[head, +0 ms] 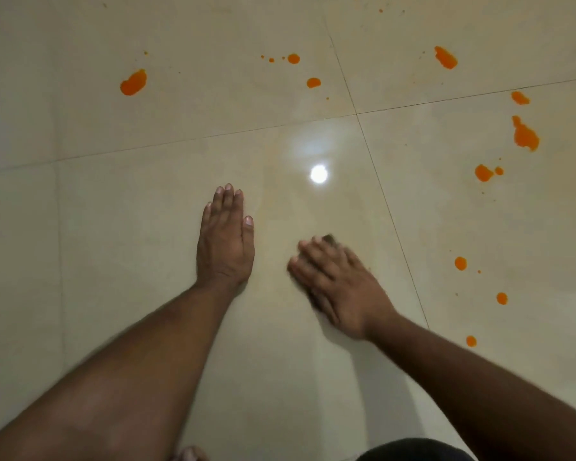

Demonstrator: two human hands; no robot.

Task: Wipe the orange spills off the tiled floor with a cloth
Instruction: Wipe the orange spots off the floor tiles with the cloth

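Note:
Orange spills dot the glossy cream tiled floor (113, 211): one blob at the far left (133, 83), small drops at the top middle (293, 58), and several blobs along the right side (525, 134), (460, 263). My left hand (225, 242) lies flat on the tile with straight fingers, holding nothing. My right hand (336, 284), blurred by motion, presses flat on a dark cloth (329, 238). Only the cloth's edges show past my fingertips and under my palm. The tile under both hands shows no orange.
Grout lines cross at the upper middle (356, 113). A ceiling light reflects on the tile (319, 174) just beyond my hands. Dark clothing (413, 450) and part of a foot (190, 454) show at the bottom edge.

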